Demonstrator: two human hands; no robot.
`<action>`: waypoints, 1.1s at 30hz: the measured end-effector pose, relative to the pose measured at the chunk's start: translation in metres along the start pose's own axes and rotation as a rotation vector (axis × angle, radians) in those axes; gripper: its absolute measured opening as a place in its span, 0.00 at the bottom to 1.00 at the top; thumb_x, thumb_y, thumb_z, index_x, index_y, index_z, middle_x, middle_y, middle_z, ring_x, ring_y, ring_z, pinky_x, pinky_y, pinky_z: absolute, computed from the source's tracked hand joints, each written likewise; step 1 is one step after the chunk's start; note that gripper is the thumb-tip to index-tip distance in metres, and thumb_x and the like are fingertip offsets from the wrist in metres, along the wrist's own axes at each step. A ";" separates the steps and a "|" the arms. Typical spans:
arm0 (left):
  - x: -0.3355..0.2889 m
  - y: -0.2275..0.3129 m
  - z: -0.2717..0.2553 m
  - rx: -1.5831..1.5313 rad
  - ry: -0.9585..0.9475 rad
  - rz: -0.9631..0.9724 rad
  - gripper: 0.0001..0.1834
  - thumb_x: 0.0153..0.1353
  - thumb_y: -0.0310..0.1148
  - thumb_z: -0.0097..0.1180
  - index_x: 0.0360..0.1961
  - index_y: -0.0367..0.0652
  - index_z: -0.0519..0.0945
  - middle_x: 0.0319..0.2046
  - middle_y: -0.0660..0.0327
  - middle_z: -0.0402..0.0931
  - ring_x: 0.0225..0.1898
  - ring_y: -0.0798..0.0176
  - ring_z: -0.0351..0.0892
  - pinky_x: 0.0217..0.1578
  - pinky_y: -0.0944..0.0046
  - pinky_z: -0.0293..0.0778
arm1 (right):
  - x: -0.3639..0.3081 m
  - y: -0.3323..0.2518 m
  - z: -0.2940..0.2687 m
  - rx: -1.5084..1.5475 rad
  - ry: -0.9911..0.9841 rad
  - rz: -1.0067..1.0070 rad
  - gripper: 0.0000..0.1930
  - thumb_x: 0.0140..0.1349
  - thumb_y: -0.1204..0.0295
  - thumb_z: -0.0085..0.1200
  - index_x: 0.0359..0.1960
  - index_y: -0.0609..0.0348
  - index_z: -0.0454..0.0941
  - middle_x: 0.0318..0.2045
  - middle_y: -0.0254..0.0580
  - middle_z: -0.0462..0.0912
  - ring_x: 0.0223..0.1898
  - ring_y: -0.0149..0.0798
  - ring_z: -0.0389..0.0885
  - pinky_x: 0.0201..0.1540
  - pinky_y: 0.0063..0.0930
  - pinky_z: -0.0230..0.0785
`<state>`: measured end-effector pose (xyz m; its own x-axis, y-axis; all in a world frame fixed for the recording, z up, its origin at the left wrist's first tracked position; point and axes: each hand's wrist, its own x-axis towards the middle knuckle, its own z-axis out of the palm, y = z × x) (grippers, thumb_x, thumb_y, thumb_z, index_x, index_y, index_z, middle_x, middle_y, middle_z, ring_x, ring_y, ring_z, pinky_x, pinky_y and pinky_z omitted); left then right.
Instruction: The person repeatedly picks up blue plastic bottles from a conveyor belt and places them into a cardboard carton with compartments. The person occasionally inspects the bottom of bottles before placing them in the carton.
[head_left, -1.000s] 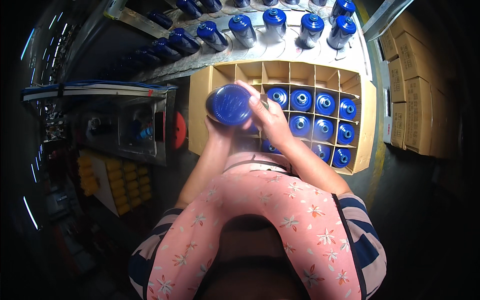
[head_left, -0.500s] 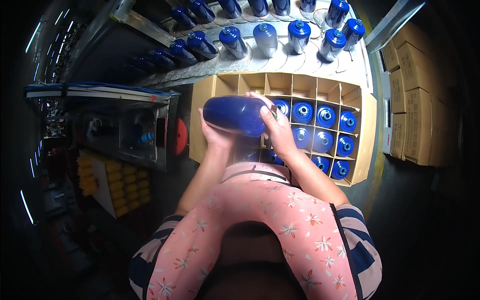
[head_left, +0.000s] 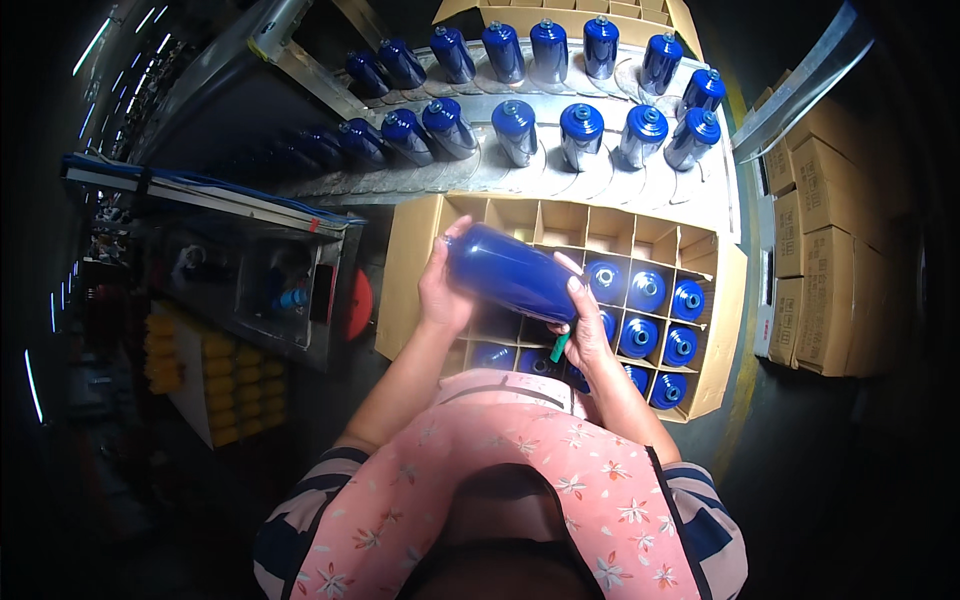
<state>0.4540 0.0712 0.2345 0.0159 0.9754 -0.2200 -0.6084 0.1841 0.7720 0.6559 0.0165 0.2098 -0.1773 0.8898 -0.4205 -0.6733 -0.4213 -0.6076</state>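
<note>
Bottle [head_left: 510, 275], blue and glossy, lies slanted between my two hands above the divided carton [head_left: 412, 255], its right end nearer to me. My left hand [head_left: 442, 285] grasps the left end, palm and fingers wrapped against it. My right hand [head_left: 586, 322] grips the other end, with the thumb along the side. A small green strip [head_left: 560, 347] sticks out beside my right fingers, over the carton too. Inside the carton, packed bottles [head_left: 647, 288] of the same blue stand in the cells, necks up, many toward its right side. Just beyond the carton's far edge, a pale conveyor [head_left: 650, 190] bears two rows of upright bottles [head_left: 580, 138]. Right of the carton, brown boxes [head_left: 830, 275] are stacked. Left of it sits a red disc [head_left: 361, 306]; yellow objects [head_left: 220, 375] are grouped farther left. My pink floral apron [head_left: 345, 540] comes up to the carton's near side.
</note>
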 end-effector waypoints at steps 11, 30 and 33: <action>0.242 0.035 -0.042 1.357 0.034 0.477 0.24 0.63 0.32 0.54 0.62 0.43 0.72 0.57 0.50 0.74 0.58 0.56 0.73 0.59 0.62 0.66 | 0.021 0.010 -0.083 0.262 0.061 0.020 0.29 0.60 0.44 0.51 0.51 0.56 0.74 0.36 0.40 0.82 0.23 0.31 0.78 0.15 0.17 0.62; 0.260 -0.101 0.053 1.371 -0.174 0.473 0.21 0.52 0.35 0.65 0.48 0.48 0.77 0.47 0.51 0.76 0.53 0.47 0.74 0.55 0.55 0.68 | 0.009 0.009 -0.152 0.121 0.323 -0.076 0.31 0.59 0.38 0.48 0.48 0.52 0.73 0.34 0.38 0.82 0.18 0.31 0.73 0.13 0.19 0.58; 0.265 -0.123 0.065 1.307 -0.162 0.299 0.37 0.46 0.42 0.70 0.57 0.46 0.69 0.56 0.49 0.70 0.61 0.43 0.65 0.61 0.53 0.62 | 0.005 0.001 -0.151 0.121 0.322 -0.066 0.30 0.59 0.38 0.48 0.48 0.51 0.73 0.34 0.37 0.82 0.19 0.31 0.72 0.13 0.19 0.58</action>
<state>0.5848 0.3150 0.1204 0.1643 0.9848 0.0570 0.5881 -0.1442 0.7958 0.7631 -0.0061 0.1052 0.0916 0.8054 -0.5856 -0.7594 -0.3239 -0.5642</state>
